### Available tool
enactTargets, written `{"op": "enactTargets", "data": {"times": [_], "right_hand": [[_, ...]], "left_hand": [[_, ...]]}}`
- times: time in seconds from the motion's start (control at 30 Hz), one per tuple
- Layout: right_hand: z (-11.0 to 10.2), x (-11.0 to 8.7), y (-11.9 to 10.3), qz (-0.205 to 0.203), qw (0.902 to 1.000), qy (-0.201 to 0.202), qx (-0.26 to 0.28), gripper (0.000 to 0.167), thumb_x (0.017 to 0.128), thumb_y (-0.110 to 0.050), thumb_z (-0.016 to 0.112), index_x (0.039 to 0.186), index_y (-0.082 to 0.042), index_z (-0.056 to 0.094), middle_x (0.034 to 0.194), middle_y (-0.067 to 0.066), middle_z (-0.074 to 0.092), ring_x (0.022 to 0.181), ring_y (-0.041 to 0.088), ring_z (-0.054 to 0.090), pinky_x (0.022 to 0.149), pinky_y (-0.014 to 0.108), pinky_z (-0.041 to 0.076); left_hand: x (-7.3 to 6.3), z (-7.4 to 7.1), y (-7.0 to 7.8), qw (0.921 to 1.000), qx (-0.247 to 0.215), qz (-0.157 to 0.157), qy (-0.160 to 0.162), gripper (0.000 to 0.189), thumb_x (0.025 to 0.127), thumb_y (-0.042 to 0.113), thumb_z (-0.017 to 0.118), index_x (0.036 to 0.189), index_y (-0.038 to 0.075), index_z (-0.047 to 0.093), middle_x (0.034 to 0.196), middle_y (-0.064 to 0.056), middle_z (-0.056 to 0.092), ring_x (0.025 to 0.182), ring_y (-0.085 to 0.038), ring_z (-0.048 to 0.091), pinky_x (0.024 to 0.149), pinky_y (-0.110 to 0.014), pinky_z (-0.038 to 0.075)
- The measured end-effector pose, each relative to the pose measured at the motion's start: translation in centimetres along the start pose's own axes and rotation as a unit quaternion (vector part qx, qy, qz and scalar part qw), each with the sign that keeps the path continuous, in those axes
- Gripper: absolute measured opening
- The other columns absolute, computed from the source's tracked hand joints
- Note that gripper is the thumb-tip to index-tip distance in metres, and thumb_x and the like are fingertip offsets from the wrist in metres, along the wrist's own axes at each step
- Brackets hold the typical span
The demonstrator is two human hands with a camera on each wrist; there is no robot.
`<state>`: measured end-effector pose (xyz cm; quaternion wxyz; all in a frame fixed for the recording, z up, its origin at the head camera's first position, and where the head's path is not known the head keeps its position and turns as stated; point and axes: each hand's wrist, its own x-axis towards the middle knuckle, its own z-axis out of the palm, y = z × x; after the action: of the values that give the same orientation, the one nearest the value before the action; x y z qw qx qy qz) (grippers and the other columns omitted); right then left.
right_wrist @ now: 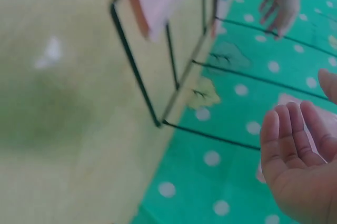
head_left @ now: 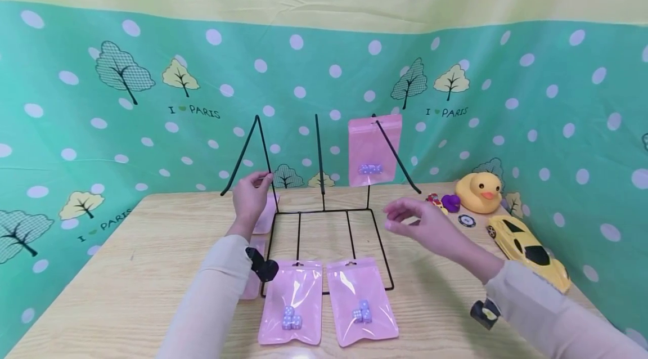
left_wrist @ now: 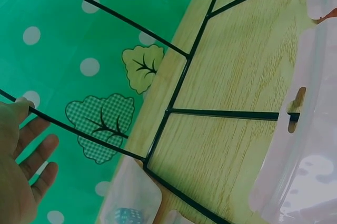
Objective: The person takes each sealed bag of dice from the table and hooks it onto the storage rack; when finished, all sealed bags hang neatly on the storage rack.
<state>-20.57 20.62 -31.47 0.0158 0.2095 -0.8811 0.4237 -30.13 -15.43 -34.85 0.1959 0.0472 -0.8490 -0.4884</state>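
A black wire display rack [head_left: 324,211] stands on the table, with three long prongs slanting forward from its top. My left hand [head_left: 251,196] pinches the rack's left upright between thumb and forefinger; in the left wrist view the other fingers [left_wrist: 46,179] are spread loosely. A pink zip pouch [head_left: 372,151] with purple dice in it hangs on the right prong. To the right of the rack, my right hand [head_left: 422,225] is in the air, fingers relaxed and holding nothing. Two more pink pouches with dice, a left one [head_left: 298,286] and a right one [head_left: 356,286], lie over the rack's front edge.
Other pink pouches [head_left: 264,223] lie left of the rack, partly hidden by my left arm. On the right are a yellow rubber duck [head_left: 480,192], a small purple duck [head_left: 450,203], a round chip [head_left: 467,220] and a yellow toy car [head_left: 529,249]. A green dotted curtain [head_left: 334,89] hangs behind.
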Motion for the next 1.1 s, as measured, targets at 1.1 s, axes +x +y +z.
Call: {"op": "enactTargets", "data": {"times": [1.1], "right_hand": [[7.3,-0.6,4.4,-0.05,0.9805,-0.138,-0.131,0.054,0.088,-0.032,0.081,0.126,0.003,0.065,0.117,0.011,0.067,0.112,0.032,0.062,0.099,0.053,0.048]], "left_hand": [[0.4,-0.1,-0.2,1.0,-0.005,0.002,-0.006,0.032,0.102,0.026,0.065,0.124,0.003,0.071,0.118,-0.019,0.072,0.115,-0.035,0.064,0.096,-0.049,0.05]]}}
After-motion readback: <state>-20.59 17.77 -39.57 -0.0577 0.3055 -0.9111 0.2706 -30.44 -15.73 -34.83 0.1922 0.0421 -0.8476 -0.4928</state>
